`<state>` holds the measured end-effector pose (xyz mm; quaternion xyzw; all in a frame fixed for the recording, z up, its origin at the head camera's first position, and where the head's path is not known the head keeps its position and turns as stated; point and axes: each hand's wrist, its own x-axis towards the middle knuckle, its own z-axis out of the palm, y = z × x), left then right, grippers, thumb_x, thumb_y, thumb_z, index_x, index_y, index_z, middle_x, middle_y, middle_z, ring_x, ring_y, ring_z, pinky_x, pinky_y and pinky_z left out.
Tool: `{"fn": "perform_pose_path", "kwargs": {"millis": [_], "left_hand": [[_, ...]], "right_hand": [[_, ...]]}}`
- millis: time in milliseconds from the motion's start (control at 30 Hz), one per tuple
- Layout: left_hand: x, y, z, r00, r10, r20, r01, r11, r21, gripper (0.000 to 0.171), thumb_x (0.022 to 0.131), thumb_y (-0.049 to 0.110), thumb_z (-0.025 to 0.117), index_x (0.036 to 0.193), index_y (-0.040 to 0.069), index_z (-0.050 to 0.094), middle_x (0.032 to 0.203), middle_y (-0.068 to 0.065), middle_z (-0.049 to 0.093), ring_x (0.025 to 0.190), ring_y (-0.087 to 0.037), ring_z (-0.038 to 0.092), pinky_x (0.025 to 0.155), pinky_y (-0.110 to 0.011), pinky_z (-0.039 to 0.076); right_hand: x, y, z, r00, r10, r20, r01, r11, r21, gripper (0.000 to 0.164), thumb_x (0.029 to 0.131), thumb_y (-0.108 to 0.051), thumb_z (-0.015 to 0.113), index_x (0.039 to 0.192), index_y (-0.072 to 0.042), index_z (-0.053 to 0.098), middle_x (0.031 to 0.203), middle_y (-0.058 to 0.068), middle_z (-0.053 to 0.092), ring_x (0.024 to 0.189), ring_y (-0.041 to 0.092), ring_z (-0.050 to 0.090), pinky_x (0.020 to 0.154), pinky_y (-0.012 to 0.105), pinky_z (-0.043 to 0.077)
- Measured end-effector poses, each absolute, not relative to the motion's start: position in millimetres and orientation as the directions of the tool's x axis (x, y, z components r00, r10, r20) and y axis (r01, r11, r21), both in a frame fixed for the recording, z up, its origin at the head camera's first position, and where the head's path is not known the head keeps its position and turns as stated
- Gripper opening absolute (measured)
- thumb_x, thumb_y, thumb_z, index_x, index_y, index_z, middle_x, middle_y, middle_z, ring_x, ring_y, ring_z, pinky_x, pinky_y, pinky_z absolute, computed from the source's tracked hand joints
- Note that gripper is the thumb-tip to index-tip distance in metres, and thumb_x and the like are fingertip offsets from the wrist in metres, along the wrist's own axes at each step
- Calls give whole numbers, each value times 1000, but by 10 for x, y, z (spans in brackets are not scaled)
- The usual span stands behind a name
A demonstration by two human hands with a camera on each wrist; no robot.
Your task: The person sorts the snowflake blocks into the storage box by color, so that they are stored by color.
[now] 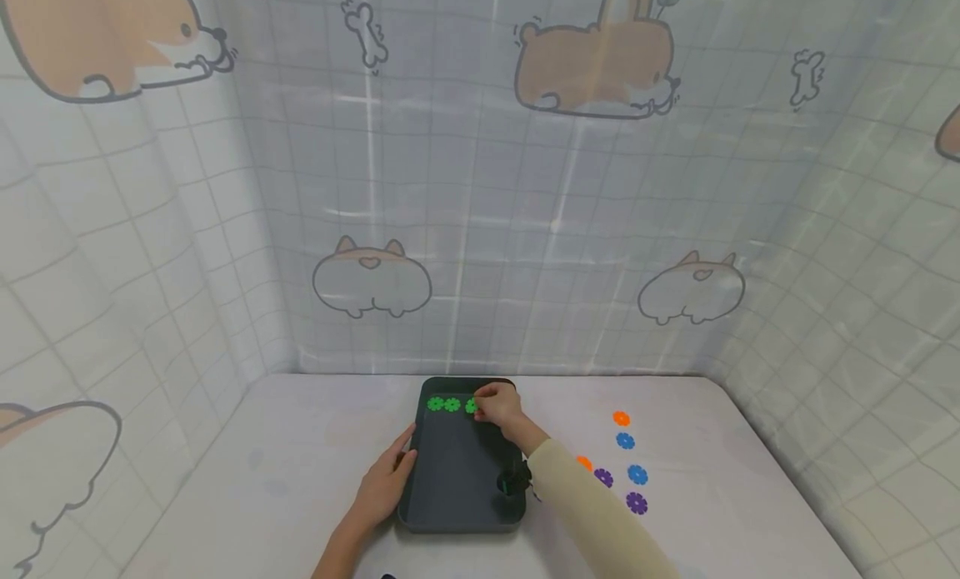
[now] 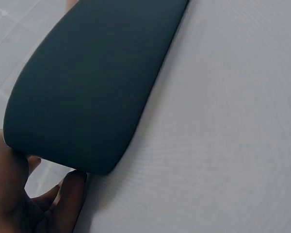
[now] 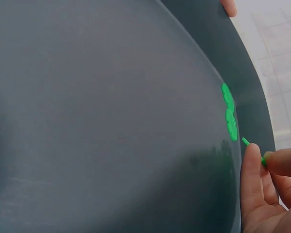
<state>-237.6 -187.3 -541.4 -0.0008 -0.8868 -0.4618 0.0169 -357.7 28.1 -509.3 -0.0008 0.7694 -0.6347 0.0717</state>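
Note:
A dark grey rectangular tray (image 1: 461, 479) sits on the white table. My left hand (image 1: 384, 486) holds its left side, with a fingertip at the rim and other fingers low against the outer wall in the left wrist view. Over the tray's far end, my right hand (image 1: 498, 404) pinches a green flower-shaped disc (image 1: 471, 406) between thumb and finger. In the right wrist view that disc is tilted nearly edge-on. Two more green flower-shaped discs (image 1: 443, 404) lie side by side along the tray's far wall, left of the pinched one.
Right of the tray lie loose flower-shaped discs: orange (image 1: 621, 418), blue (image 1: 626, 441) and purple (image 1: 637, 502), several in all. The right forearm partly crosses the tray's right wall. A dark device (image 1: 513, 479) is worn on the right wrist. A patterned curtain (image 1: 525, 312) encloses the table's back and sides.

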Motion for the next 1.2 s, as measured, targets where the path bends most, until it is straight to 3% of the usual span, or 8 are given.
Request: {"fn": "perform_pose_path", "kwargs": {"millis": [767, 1200], "left_hand": [[-2389, -1869, -5421, -1000, -22, 18, 2, 579, 815, 50, 104, 31, 45, 152, 21, 35, 130, -15, 57, 113, -32, 55, 95, -59, 38], [-2374, -1876, -5418, -999, -27, 24, 4, 584, 812, 50, 104, 32, 45, 151, 21, 37, 120, -11, 60, 101, -25, 57, 90, -55, 42]], "right_hand": [[-3570, 259, -5121, -994, -84, -75, 47, 289, -956, 15, 90, 2, 60, 102, 9, 66, 85, 9, 63, 61, 13, 61, 59, 29, 55], [-3581, 239, -5189, -998, -64, -29, 4, 366, -931, 14, 89, 2, 62, 100, 7, 69, 84, 9, 65, 63, 18, 66, 57, 29, 55]]}}
